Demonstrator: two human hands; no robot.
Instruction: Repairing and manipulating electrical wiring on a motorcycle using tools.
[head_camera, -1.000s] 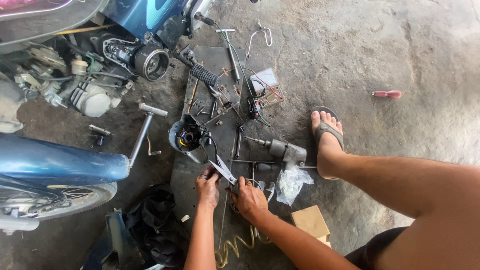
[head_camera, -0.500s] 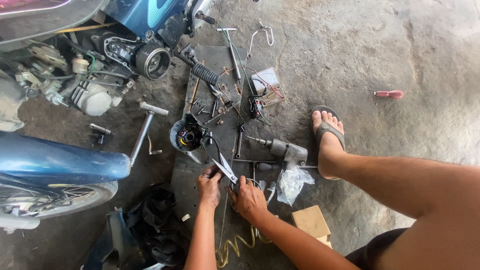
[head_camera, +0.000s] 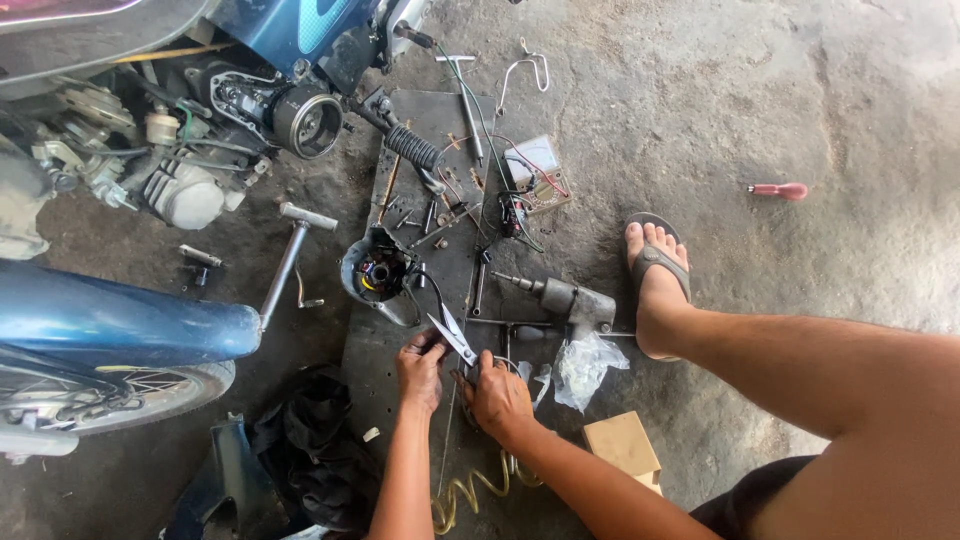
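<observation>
My right hand (head_camera: 498, 396) grips the handles of a pair of scissors (head_camera: 453, 336), blades pointing up and left. My left hand (head_camera: 420, 365) pinches a thin dark wire right at the blades; the wire runs up to a round stator cover (head_camera: 374, 273) with copper coils inside. Both hands work over a dark mat (head_camera: 400, 330) on the concrete floor. What lies exactly between the blades is too small to make out.
A blue motorcycle (head_camera: 120, 320) with its exposed engine (head_camera: 200, 150) fills the left. An electric drill (head_camera: 570, 300), a multimeter (head_camera: 535, 175), loose tools, a plastic bag (head_camera: 585, 365), a cardboard box (head_camera: 625, 445) and a red-handled screwdriver (head_camera: 778, 190) lie around. My sandalled foot (head_camera: 655, 285) rests at right.
</observation>
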